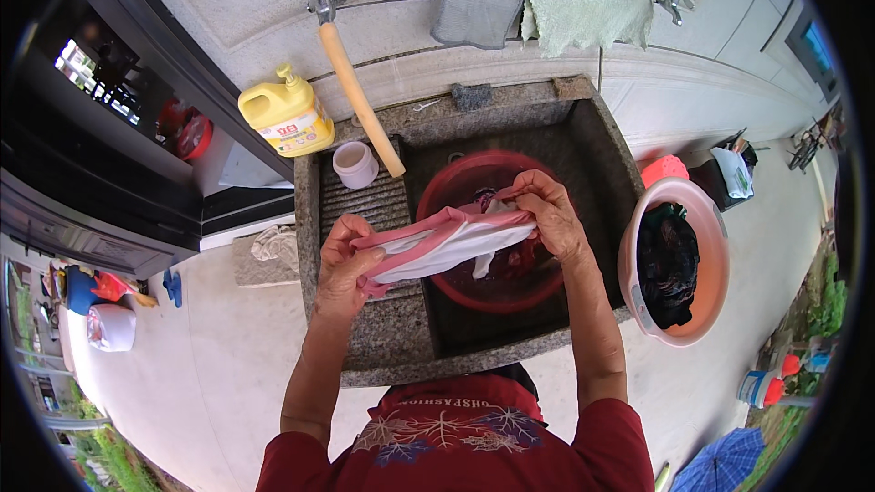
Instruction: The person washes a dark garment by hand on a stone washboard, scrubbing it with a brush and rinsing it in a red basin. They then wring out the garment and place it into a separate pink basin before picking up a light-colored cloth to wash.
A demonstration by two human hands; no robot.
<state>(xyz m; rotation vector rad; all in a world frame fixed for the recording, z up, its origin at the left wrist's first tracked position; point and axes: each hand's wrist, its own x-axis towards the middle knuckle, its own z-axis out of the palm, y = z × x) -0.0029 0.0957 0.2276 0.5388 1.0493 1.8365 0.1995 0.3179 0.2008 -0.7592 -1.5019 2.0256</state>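
Observation:
Between my two hands a white cloth garment with pink edging (447, 251) is stretched out, its exact kind hard to make out. My left hand (346, 264) grips one end, thumb on top, above the ribbed washboard part of the stone sink (374, 333). At the other end my right hand (551, 217) pinches the pink edge. Beneath the garment, inside the sink, stands a red basin (492, 302) with more cloth in it, partly hidden by the garment and my right hand.
A yellow pump jug (290, 118), a white cup (355, 165) and a tap with a tan hose (360, 96) are at the sink's left. A pink basin (711, 301) of dark clothes (668, 264) stands right. Cloths (588, 18) hang on the wall. A blue umbrella (725, 460) lies lower right.

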